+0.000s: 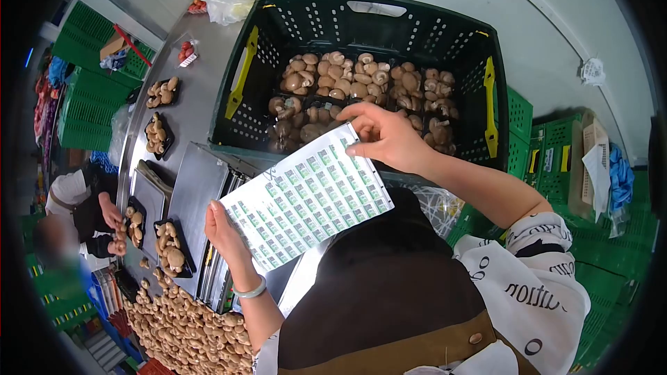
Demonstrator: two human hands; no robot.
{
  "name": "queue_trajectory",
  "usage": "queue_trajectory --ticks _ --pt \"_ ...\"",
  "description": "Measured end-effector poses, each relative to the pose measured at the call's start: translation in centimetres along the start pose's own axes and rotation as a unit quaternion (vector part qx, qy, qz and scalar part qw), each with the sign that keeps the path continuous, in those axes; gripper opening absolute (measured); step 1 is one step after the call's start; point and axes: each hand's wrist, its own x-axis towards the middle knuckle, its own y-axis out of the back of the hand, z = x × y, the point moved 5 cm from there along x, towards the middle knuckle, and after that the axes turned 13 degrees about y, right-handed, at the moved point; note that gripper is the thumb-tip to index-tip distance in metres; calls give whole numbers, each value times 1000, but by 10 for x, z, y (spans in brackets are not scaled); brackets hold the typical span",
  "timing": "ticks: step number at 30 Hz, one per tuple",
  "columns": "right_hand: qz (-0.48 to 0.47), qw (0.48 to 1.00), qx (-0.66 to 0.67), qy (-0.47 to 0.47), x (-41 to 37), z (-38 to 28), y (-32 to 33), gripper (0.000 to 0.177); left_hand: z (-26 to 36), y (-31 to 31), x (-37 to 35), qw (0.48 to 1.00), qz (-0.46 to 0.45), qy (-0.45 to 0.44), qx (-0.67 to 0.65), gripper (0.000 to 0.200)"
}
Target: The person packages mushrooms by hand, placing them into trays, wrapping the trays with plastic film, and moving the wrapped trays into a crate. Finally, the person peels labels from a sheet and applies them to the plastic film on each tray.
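A white sheet of stickers (306, 198), printed with rows of small green and black labels, is held up between my hands. My left hand (228, 236), with a bracelet at the wrist, pinches its lower left edge. At the upper right corner my right hand (389, 140) has closed thumb and fingers on the sheet. Just beyond it stands a dark green crate (361, 21) with yellow handles. Inside lie several black trays of brown mushrooms (333, 73); the sheet and my right hand hide some of them.
Mushroom trays (162, 92) stand along the steel table (201, 62), left of the crate. Loose mushrooms (191, 326) are heaped at lower left. A metal-topped machine (198, 194) sits by my left hand. Across the table, a co-worker's hands (114, 226) touch a tray. Green crates (556, 149) stack at right.
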Motion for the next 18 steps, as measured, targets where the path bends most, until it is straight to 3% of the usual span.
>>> queue_trajectory --ticks 4,7,10,13,14,16,18 --pt "-29 996 77 33 -4 3 -15 45 -1 -2 -2 1000 24 1 18 34" --pt "5 997 75 8 -7 3 -12 37 -2 -1 -2 999 36 -1 7 35" --pt "23 999 35 -22 -12 2 -8 22 4 -5 -8 999 32 -21 -24 37" --pt "11 994 -105 4 -14 -8 -9 15 -8 19 13 995 54 -4 81 29" --pt "22 989 -141 28 -14 -7 -7 18 9 17 8 972 120 -122 161 24" --pt "23 985 -168 30 -12 -16 -4 25 52 -7 -15 853 241 -346 308 22" --pt "26 981 -184 51 -13 -19 -9 29 78 -43 -37 841 117 -392 353 44"
